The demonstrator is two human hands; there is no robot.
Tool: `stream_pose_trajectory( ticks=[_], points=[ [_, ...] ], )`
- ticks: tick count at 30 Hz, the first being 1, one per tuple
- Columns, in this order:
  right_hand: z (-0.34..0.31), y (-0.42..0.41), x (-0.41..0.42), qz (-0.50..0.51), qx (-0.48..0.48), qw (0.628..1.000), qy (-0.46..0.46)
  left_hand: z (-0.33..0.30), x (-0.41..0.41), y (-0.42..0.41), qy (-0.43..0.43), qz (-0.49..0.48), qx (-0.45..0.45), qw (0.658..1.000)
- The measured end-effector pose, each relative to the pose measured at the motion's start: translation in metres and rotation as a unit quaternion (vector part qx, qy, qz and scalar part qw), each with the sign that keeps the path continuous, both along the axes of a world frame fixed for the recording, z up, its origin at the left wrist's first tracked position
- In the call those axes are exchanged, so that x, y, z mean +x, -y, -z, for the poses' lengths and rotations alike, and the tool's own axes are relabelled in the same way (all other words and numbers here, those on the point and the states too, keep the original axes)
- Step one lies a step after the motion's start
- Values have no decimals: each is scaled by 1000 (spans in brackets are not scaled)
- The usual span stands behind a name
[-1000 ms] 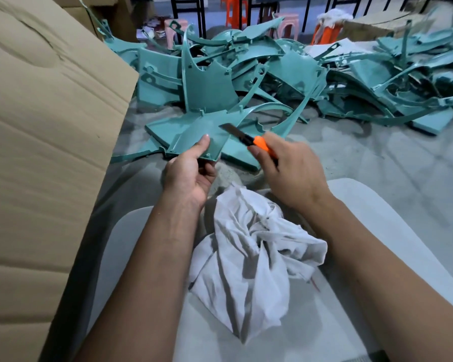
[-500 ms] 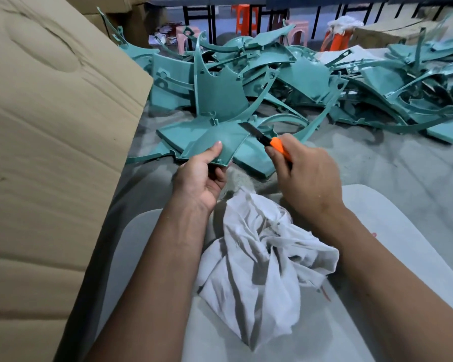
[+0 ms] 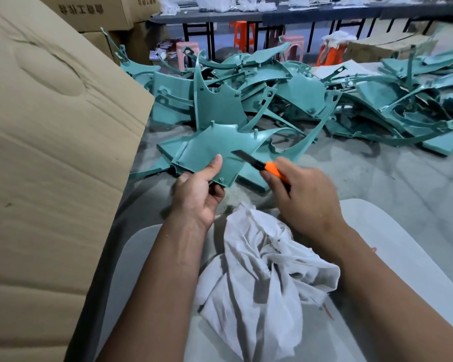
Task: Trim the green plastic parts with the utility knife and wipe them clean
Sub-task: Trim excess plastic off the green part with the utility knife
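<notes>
My left hand [image 3: 196,194] pinches the near edge of a green plastic panel [image 3: 209,152] — thumb on top, held above the floor before the pile of green parts [image 3: 298,100]. My right hand [image 3: 304,197] grasps the orange utility knife [image 3: 262,164], its blade lying over the panel's right edge. A white rag [image 3: 259,278] lies crumpled on my lap.

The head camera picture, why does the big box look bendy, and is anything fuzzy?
Head view: the wide lens curves the tan cardboard box at the left edge; the white crumpled cloth and orange-handled utility knife look sharp; the far green plastic parts pile is dimmer and softer.
</notes>
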State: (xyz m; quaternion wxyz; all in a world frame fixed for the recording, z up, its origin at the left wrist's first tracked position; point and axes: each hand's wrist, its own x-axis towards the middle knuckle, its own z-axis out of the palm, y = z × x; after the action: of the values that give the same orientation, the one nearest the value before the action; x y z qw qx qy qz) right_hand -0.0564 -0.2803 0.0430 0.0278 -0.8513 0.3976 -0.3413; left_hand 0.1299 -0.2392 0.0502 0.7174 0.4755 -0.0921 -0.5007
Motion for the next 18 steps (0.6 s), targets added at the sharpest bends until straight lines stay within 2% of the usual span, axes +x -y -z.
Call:
stream_pose_trajectory(
  ticks=[5,8,10,12,15,18],
  points=[
    [3,14,-10,116,-30,992,48,-2,-2,-2,18,-4,-23,1000],
    [2,26,-22,187,10,979,75,-2,1,-3,22,-4,-41,999],
    [0,24,-23,147,2,984,101,-3,2,-4,28,-13,-52,998],
    [-4,12,-13,41,-18,992,115,-4,2,-2,38,-26,-59,997],
    [-4,-6,6,-96,-18,994,43,-4,-2,-1,48,-34,-76,995],
    [-3,-7,11,-107,0,994,-12,-5,-4,-2,41,-23,-96,994]
  ],
)
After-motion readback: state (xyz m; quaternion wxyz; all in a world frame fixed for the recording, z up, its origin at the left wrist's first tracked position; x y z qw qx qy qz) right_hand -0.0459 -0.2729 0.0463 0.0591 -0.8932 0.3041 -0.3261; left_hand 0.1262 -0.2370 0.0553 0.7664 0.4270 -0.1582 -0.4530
